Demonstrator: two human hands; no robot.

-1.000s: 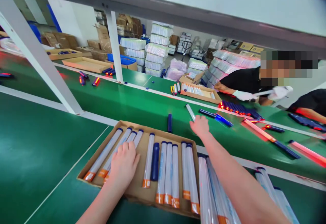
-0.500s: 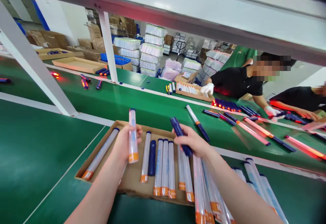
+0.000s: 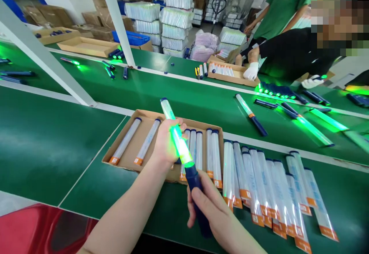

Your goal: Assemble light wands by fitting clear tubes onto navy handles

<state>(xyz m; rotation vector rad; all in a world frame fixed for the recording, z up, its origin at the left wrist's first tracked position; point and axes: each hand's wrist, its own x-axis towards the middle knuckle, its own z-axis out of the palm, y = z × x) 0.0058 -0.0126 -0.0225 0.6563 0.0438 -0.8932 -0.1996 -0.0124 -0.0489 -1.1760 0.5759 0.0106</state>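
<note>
My left hand (image 3: 165, 142) is closed around a translucent plastic tube (image 3: 167, 109) with a dark blue cap, above a shallow cardboard tray (image 3: 127, 164). My right hand (image 3: 211, 200) grips a dark blue flashlight (image 3: 192, 177). The flashlight's lit end meets the tube's lower end, and green light fills the tube. Whether the two are locked together I cannot tell. Several similar tubes with orange bands lie in the tray, such as the leftmost tube (image 3: 127, 140); my left hand and forearm cover part of them.
A pile of orange-banded tubes (image 3: 268, 184) lies right of the tray. Across the green belt (image 3: 184, 92) are loose lit flashlights and a tube-and-flashlight piece (image 3: 250, 115). A white post (image 3: 117, 19) rises at left. A co-worker's gloved hand (image 3: 251, 71) touches another tray (image 3: 230, 81).
My hands have come together, bringing the tube and flashlight end to end. The tube now glows green. Lights around the belt turned from red to green. The view has tilted down.
</note>
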